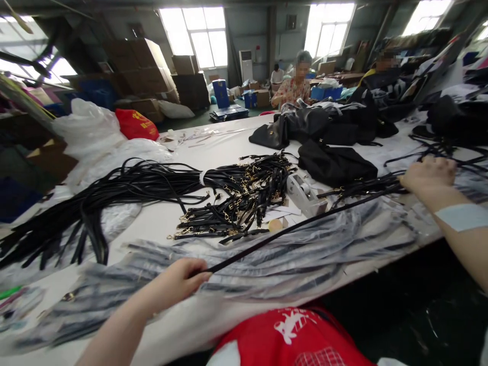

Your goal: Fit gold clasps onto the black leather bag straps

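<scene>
A long black strap runs taut across the table between my two hands. My left hand is closed round its near end, low in the picture. At the right, my right hand is closed on the strap's other end, beside more dark straps. Under the stretched strap lie straps in clear plastic sleeves. Beyond it are a heap of short black straps with gold clasps and a white tape dispenser. A bundle of long black straps, tied with a white band, spreads to the left.
Black bags are piled at the back right of the white table. Clear plastic bags and a red bag sit at the back left. Co-workers sit across the table. Cardboard boxes are stacked behind.
</scene>
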Motion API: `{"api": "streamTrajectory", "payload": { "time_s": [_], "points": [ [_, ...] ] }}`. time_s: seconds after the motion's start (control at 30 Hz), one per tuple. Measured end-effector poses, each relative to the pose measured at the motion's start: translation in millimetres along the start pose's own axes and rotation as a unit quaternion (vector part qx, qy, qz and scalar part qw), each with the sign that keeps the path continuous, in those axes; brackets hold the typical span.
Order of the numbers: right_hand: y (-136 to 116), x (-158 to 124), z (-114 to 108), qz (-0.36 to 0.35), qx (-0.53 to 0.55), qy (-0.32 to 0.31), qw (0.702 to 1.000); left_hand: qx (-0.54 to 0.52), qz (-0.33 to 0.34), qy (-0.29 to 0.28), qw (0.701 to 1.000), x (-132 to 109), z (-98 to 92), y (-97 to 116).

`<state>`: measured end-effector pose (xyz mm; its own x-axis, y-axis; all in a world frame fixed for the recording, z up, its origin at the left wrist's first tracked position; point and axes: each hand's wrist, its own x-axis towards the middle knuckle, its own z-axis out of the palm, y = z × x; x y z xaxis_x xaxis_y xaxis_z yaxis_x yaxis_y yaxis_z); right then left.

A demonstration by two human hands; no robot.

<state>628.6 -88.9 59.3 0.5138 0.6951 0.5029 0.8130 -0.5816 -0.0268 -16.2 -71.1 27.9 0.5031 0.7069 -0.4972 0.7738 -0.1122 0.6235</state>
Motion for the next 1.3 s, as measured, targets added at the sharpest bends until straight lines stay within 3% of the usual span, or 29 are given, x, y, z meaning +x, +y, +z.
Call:
{"api": "streamTrajectory", "payload": {
  "time_s": [0.1,0.2,0.27,0.3,0.37,0.4,0.47,0.6,0.7,0.77,0.83,0.93,1.1,1.3],
  "points": [
    [-54.8,-30.3,-6.0,-0.085,0.103,-0.015,0.991,-0.033,0.026,0.022,0.999,35.0,36.9,14.6],
    [-132.0,-98.5,-10.6,-0.21,0.222,-0.072,0.949,-0.063,0.064,0.036,0.995,65.5,68.9,36.2],
    [-182.7,-159.3,-13.4,-0.295,0.297,-0.124,0.9,-0.073,0.078,0.042,0.993,82.3,85.3,53.2],
    [-204.9,-189.3,-14.0,-0.328,0.38,-0.167,0.848,-0.076,0.086,0.044,0.992,89.1,91.2,60.9],
    [-239.5,-237.6,-11.2,-0.346,0.476,-0.225,0.776,-0.08,0.105,0.041,0.99,97.5,97.1,70.4],
    [-251.0,-252.7,-7.3,-0.329,0.498,-0.235,0.767,-0.081,0.113,0.037,0.99,98.5,96.5,70.9],
    [-261.9,-262.4,5.2,-0.291,0.514,-0.251,0.767,-0.082,0.12,0.025,0.989,93.8,88.3,61.9],
    [-255.5,-236.0,32.8,-0.215,0.493,-0.227,0.812,-0.11,0.064,-0.012,0.992,68.2,61.9,19.1],
    [-261.4,-232.9,35.5,-0.25,0.462,-0.204,0.826,-0.122,0.034,-0.022,0.992,54.0,59.4,-3.9],
    [-277.1,-249.0,27.4,-0.321,0.463,-0.225,0.795,-0.124,0.029,-0.019,0.992,52.8,67.9,-7.2],
    [-295.5,-270.6,18.0,-0.37,0.487,-0.296,0.733,-0.118,0.034,-0.012,0.992,57.2,76.1,-4.9],
    [-312.2,-290.6,14.6,-0.366,0.519,-0.4,0.661,-0.082,0.05,0.035,0.995,70.0,72.3,-4.5],
    [-308.6,-284.2,31.5,-0.347,0.547,-0.451,0.614,0.0,0.059,0.202,0.978,101.5,39.2,-23.6],
    [-307.2,-282.9,40.1,-0.309,0.571,-0.478,0.592,-0.006,0.093,0.241,0.966,136.8,35.3,-32.9]
  ]
}}
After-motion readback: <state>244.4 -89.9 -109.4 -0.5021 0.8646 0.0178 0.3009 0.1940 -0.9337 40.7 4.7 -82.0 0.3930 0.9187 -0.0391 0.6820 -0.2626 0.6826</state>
